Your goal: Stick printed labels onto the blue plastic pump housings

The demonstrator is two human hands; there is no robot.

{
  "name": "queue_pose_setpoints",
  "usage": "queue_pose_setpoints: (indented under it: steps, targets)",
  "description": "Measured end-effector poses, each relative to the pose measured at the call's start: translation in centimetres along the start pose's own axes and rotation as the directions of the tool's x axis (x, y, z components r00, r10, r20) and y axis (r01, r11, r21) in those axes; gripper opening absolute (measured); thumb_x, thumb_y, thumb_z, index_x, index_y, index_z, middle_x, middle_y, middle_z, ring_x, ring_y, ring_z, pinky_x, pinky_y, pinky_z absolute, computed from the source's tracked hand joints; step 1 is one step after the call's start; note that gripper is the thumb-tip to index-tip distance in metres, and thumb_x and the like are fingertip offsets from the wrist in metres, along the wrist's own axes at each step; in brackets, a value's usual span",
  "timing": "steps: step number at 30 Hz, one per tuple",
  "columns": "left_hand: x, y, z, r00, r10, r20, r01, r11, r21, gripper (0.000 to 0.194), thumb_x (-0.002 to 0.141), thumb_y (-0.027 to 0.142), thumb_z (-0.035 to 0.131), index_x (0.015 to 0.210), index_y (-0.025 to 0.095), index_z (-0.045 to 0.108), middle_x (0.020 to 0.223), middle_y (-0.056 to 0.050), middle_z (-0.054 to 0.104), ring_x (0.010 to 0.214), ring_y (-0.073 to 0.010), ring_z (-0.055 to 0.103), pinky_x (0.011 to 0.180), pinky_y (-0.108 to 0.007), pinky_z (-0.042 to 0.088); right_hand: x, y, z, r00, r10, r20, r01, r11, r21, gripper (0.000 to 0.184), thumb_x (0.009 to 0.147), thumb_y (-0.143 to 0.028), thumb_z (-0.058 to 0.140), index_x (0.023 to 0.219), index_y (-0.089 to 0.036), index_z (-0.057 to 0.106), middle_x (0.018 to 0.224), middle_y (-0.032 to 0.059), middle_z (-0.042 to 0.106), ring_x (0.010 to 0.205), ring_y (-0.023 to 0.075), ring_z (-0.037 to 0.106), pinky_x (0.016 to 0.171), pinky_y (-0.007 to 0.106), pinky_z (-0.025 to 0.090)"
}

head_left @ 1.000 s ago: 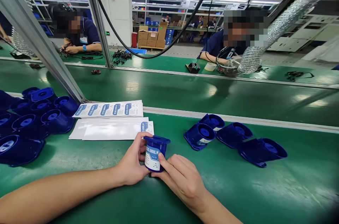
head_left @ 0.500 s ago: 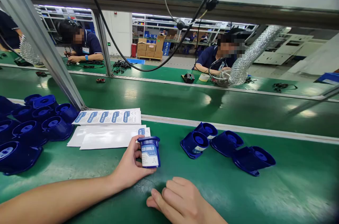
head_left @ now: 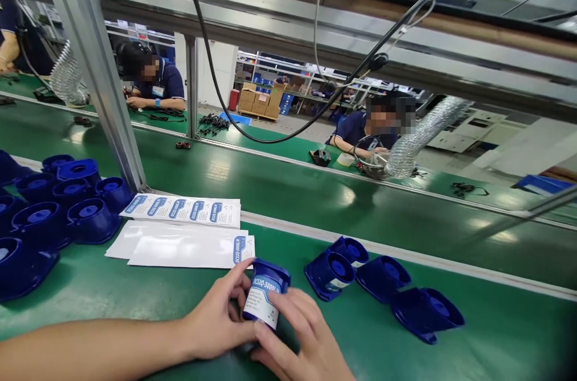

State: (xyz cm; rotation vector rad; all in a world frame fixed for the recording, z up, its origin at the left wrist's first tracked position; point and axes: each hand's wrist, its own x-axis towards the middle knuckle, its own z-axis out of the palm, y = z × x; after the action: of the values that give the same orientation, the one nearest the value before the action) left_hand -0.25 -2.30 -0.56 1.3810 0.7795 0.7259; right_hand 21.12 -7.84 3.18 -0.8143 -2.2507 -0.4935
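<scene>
A small blue plastic housing [head_left: 267,292] with a white label on its side sits tilted between my two hands near the front of the green table [head_left: 496,333]. My left hand [head_left: 216,318] curls round its left side. From the right, my right hand [head_left: 295,336] closes on it, fingers pressing the label. Sheets of printed labels [head_left: 184,211] and peeled backing sheets [head_left: 180,249] lie just behind my left hand.
Several blue housings [head_left: 49,207] are heaped at the left; others [head_left: 383,285] lie in a row at the right. A slanted metal post [head_left: 108,86] rises at the left. Behind runs a green conveyor belt [head_left: 315,188], with seated workers beyond it.
My right hand, which had dropped to the table half a second ago, is back on the housing. The housing now tilts to the right. The view has swung upward.
</scene>
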Motion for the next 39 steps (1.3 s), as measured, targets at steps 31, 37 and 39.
queue_pose_setpoints:
  steps: [31, 37, 39]
  targets:
    - [2.6, 3.1, -7.4, 0.966, 0.258, -0.025, -0.07, 0.355, 0.932, 0.083, 0.085, -0.001, 0.058, 0.163, 0.024, 0.044, 0.164, -0.017, 0.054, 0.155, -0.0427, 0.044, 0.128, -0.07, 0.034, -2.2, 5.7, -2.6, 0.921, 0.355, -0.16, -0.39, 0.824, -0.412, 0.029, 0.107, -0.035, 0.059, 0.116, -0.012, 0.073, 0.132, 0.027, 0.065, 0.127, 0.0478, 0.058, 0.097, 0.066, 0.059]
    - [2.8, 1.8, -5.9, 0.949, 0.304, 0.089, -0.172, 0.258, 0.951, 0.073, 0.085, -0.005, 0.06, 0.152, 0.025, 0.058, 0.142, -0.015, 0.071, 0.135, -0.0413, 0.062, 0.12, -0.068, 0.045, -0.9, 2.3, 2.4, 0.968, 0.23, -0.104, -0.245, 0.957, -0.159, 0.024, 0.105, -0.011, 0.054, 0.12, -0.016, 0.073, 0.114, 0.0162, 0.074, 0.098, 0.0303, 0.068, 0.08, 0.045, 0.062]
    - [2.0, 1.4, -4.5, 0.938, 0.305, 0.165, -0.244, 0.242, 0.939, 0.058, 0.091, -0.002, 0.059, 0.141, 0.026, 0.067, 0.129, -0.013, 0.076, 0.117, -0.0364, 0.07, 0.105, -0.057, 0.058, -0.7, 2.0, 2.8, 0.971, 0.208, -0.114, -0.224, 0.963, -0.151, 0.025, 0.104, -0.009, 0.055, 0.121, -0.016, 0.073, 0.105, 0.0139, 0.074, 0.086, 0.0262, 0.065, 0.073, 0.041, 0.058]
